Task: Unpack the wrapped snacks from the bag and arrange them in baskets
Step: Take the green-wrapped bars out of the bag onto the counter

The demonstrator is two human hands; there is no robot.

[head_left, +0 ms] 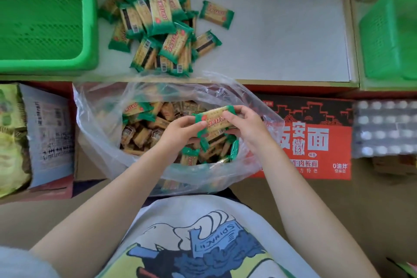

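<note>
Pale shelf board [282, 36] ran across the top of the view, and below it gaped the clear plastic bag [99, 119]. Over its mouth a small stack of green-edged cracker packets [214, 119] was gripped from both ends, left hand [180, 130] and right hand [243, 126] curled round it, its long axis running hand to hand. Their exact count could not be told. Up and left lay the loose pile of packets [158, 27], with one green basket [45, 18] farther left and another [390, 36] far right: two baskets.
</note>
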